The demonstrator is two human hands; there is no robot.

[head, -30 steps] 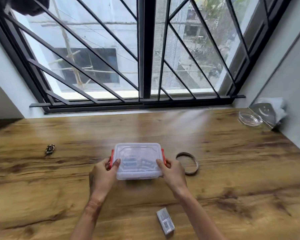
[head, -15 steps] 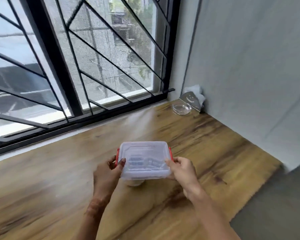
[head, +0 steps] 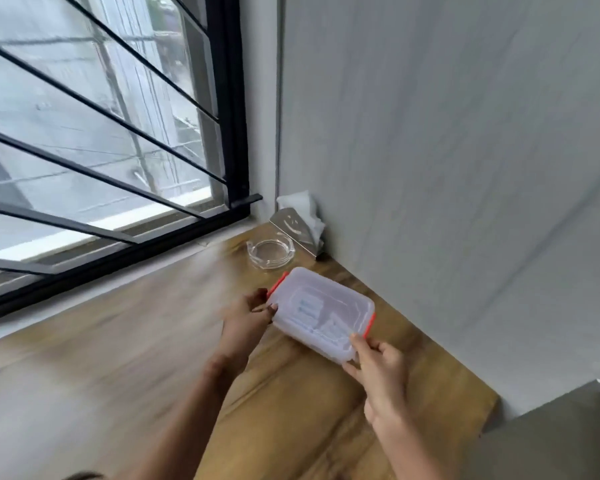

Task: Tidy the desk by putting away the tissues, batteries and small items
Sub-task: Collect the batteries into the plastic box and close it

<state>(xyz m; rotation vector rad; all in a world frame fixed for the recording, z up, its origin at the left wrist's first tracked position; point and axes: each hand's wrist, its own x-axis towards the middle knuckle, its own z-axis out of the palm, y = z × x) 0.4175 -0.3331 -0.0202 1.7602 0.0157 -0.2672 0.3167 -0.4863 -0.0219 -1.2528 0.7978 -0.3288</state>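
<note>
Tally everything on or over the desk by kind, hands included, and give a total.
plastic box, lidded, held in both hands: 1
glass ashtray: 1
metal tissue holder: 1
bunch of tissues in the holder: 1
hands, left hand and right hand: 2
total: 6

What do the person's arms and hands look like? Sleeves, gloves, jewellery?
Left hand and right hand are bare: no gloves, no rings that I can make out. Both forearms are uncovered as far as the frame shows, no sleeves, watch or bands. The left is motion-blurred, so small details are uncertain.
</note>
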